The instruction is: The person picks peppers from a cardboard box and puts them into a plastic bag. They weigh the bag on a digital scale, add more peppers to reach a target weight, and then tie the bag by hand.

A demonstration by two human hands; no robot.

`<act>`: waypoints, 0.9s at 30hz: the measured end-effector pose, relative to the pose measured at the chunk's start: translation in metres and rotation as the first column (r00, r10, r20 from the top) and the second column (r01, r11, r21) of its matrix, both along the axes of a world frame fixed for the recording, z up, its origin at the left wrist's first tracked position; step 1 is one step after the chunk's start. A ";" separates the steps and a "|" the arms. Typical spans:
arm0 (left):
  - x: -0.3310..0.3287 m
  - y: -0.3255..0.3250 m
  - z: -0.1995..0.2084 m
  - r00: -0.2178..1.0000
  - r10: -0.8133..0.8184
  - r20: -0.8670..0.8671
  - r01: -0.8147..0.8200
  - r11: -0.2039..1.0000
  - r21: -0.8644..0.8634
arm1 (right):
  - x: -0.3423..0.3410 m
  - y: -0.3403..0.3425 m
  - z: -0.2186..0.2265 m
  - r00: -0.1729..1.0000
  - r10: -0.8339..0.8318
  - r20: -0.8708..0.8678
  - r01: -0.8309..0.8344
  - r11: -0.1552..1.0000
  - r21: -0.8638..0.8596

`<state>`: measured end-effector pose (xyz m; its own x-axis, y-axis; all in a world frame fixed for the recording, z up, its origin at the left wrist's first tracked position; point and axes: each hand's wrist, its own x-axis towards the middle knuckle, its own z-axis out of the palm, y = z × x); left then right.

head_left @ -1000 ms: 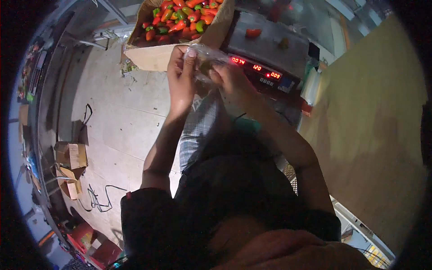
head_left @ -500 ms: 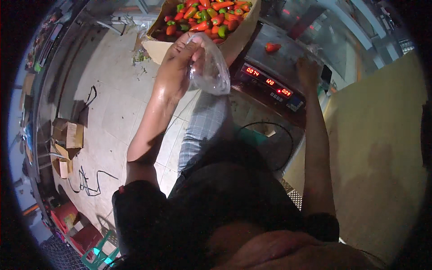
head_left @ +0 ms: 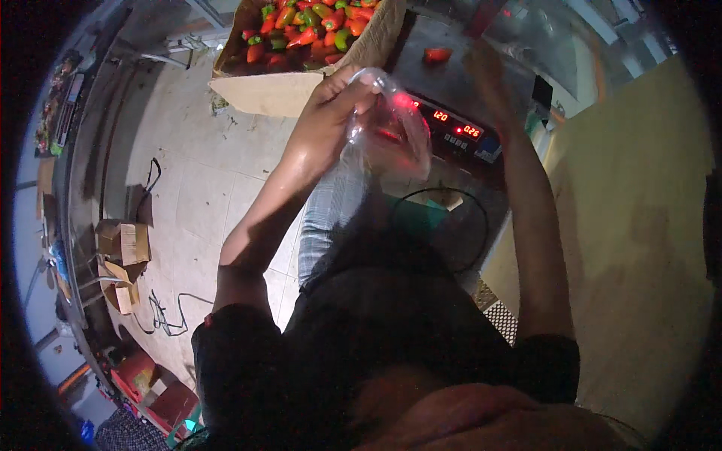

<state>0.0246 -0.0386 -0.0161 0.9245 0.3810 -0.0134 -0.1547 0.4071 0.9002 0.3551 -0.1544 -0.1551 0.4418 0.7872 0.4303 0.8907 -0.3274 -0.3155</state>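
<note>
The left hand (head_left: 331, 116) has its fingers clenched on the gathered edge of a thin, clear plastic bag (head_left: 406, 150), which hangs before a dark electronic scale with a flat metal platform (head_left: 451, 84) and covers part of its red-lit display (head_left: 444, 119); red glare makes the bag's inside hard to read. One red pepper (head_left: 436, 55) lies on the platform near the right hand (head_left: 487, 75), whose fingers are dark and blurred, so I cannot tell whether they grasp anything. Left of the scale, an open brown cardboard box (head_left: 263, 92) of red, orange and green peppers (head_left: 301, 30) is cut off by the upper edge. Small cardboard cartons (head_left: 126, 242) and a tangled black cord (head_left: 169, 328) lie on the pale tiled floor (head_left: 195, 180); a broad tan board (head_left: 639, 188) fills the right side.
</note>
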 end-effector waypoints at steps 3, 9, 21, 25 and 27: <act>0.015 0.001 -0.005 0.999 -0.039 0.025 0.039 0.999 0.012 | -0.007 0.022 -0.018 0.981 0.121 -0.155 -0.133 0.988 -0.075; 0.023 0.008 -0.008 0.999 -0.016 0.041 0.014 0.998 0.066 | -0.010 0.033 -0.039 0.989 0.049 0.142 -0.027 0.988 -0.153; 0.036 0.006 -0.019 0.998 0.067 -0.008 -0.062 0.950 0.305 | -0.196 -0.046 0.144 0.650 0.336 -0.682 0.132 0.834 0.536; 0.050 -0.005 -0.025 0.989 0.097 0.112 -0.135 0.898 0.418 | -0.226 -0.049 0.119 0.806 0.309 -0.504 -0.020 0.866 0.500; 0.047 -0.007 -0.013 0.987 0.139 0.076 -0.156 0.783 0.602 | -0.230 -0.049 0.120 0.829 0.244 -0.503 -0.037 0.921 0.387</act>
<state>0.0716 -0.0461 -0.0291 0.8531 0.4347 0.2884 -0.1944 -0.2481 0.9490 0.1255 -0.2030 -0.0350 0.5773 0.7030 0.4152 0.5748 0.0112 -0.8182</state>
